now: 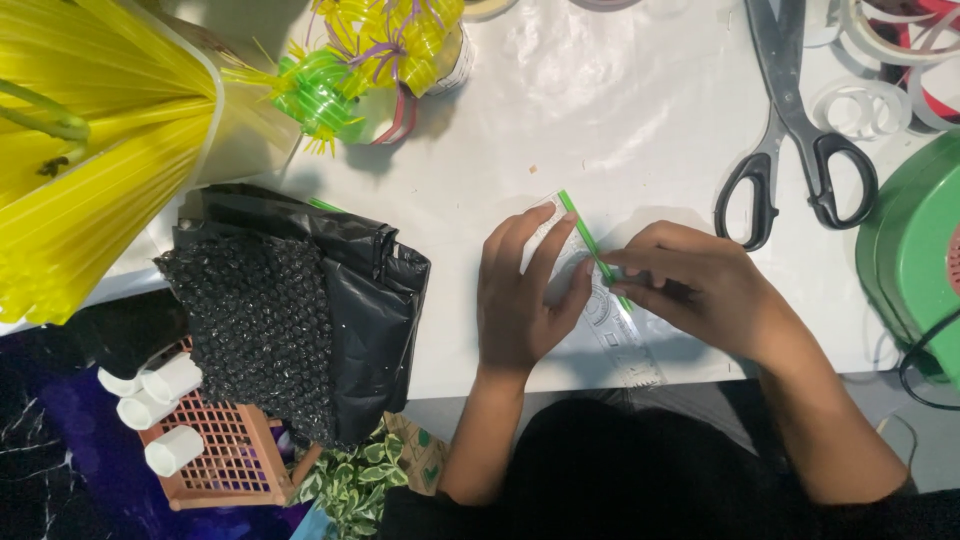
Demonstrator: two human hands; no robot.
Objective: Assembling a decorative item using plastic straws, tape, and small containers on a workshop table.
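Note:
My left hand (522, 290) lies flat, fingers spread, pressing down on a clear plastic ruler (625, 345) that runs diagonally across the white table (620, 120). Along the ruler's edge lies a thin green straw (580, 225). My right hand (700, 290) pinches that straw with thumb and forefinger near its lower end, right beside the left fingertips. The ruler's middle is hidden under both hands.
Black-handled scissors (795, 150) lie at the back right, near rolls of tape (865, 105) and a green round object (915, 260). A black plastic bag with bubble wrap (300, 300) sits left. Yellow straws (90, 150) fill the far left; straw flowers (370, 50) stand behind. An orange basket (220, 450) sits below.

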